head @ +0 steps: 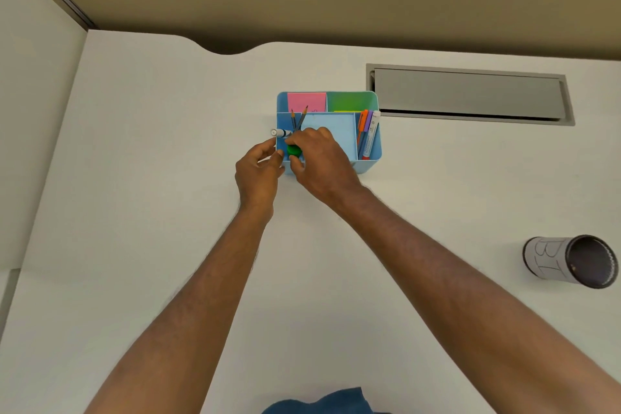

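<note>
A light blue desk organiser [368, 163] stands on the white desk [168, 178]. Its back slots hold pink sticky notes [306, 102] and green notes [349, 101]. Two pencils [299, 119] and a white marker [280, 133] lean in the left compartment. Orange, purple and white markers [368, 133] stand in the right compartment. My right hand [319, 161] reaches over the organiser's front left part and pinches a green round object [294, 150]. My left hand [258, 171] is at the organiser's left front corner, fingers curled, thumb and fingertips against its wall.
A grey cylindrical pen cup [571, 260] lies on its side at the right. A grey cable flap [470, 94] is set into the desk behind the organiser. A notch cuts the desk's far edge [228, 49]. Blue fabric [322, 403] shows at the bottom.
</note>
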A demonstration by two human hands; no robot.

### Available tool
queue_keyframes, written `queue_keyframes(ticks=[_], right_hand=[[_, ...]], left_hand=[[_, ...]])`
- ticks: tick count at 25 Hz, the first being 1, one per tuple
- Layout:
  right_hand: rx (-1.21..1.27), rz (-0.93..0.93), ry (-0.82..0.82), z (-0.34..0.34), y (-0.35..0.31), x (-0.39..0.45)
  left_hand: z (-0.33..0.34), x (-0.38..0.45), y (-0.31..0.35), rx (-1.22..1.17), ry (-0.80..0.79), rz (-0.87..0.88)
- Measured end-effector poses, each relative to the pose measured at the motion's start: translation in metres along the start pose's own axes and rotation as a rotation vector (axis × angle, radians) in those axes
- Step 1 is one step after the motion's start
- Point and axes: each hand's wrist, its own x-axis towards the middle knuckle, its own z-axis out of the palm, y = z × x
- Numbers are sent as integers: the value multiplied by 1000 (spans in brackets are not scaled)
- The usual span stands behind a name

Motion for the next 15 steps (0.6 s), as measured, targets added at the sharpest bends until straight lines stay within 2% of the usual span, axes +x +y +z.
queue_keyframes(ticks=[10,15], right_hand=[[-338,-37,-63,13,-4,2],[-392,-53,-53,18,-2,-4]], left_hand=[[2,-3,-3,-32,25,3],[3,-4,-1,-21,25,2]])
